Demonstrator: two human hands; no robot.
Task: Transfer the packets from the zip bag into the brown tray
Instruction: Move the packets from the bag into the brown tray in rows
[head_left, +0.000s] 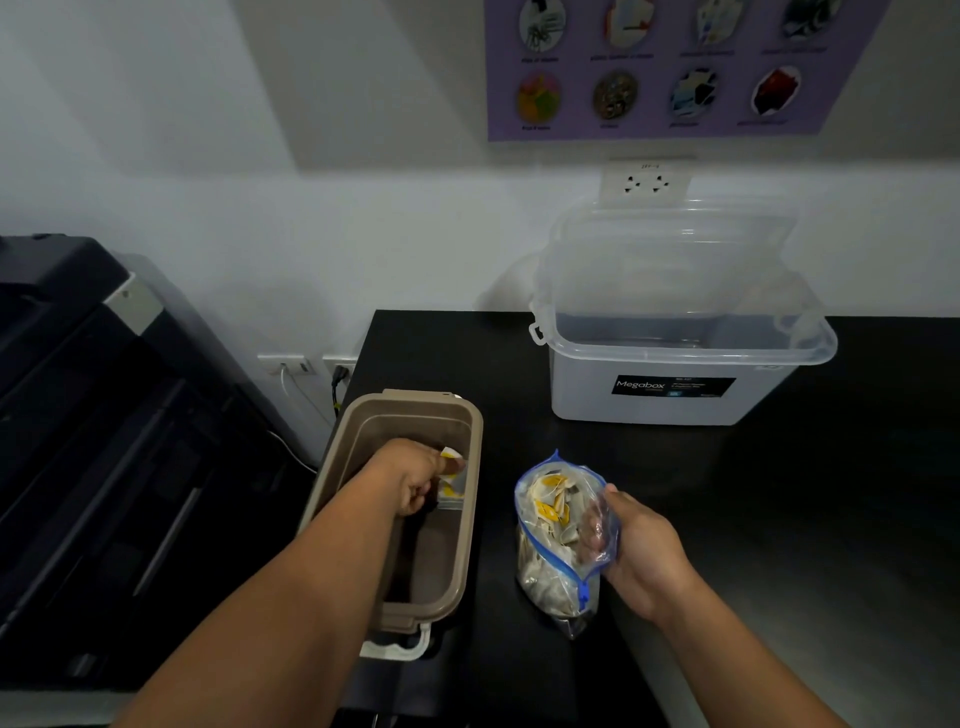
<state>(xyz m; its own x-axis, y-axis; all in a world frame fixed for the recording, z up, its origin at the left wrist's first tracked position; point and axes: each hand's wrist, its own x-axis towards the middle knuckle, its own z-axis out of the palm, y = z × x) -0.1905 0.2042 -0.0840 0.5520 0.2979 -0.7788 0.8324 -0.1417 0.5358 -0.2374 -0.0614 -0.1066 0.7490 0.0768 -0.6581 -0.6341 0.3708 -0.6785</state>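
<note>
While reaching down into the brown tray (470, 525) in the head view, grips a small bunch of packets (451, 467) with the left hand (415, 483), fingers curled round them, low inside the far half of the tray. Not yet let go, as far as can be judged. Holds the zip bag (553, 551) with the right hand (644, 551), thumb and fingers pinching the right lip of the open mouth, and so props the bag upright on the table (779, 519).

For the coming move, one relation above all: bag just to the right of the tray, not touching it, with a dark strip of table between. Long axis of the tray from near to far; mouth of the bag turned up and a little to the left, toward the left hand.

Probably asks first for opening the fingers over the tray, then for a short sideways reach to the right, into the bag mouth. Left hand nearer to the tray, right hand on the bag, so no need to change roles. Plenty of packets left inside the bag, so judged far from finished. Near end of the tray in shadow; cannot tell what lies there. Farther back on the same table, a clear storage box (675, 405), well apart from both.
</note>
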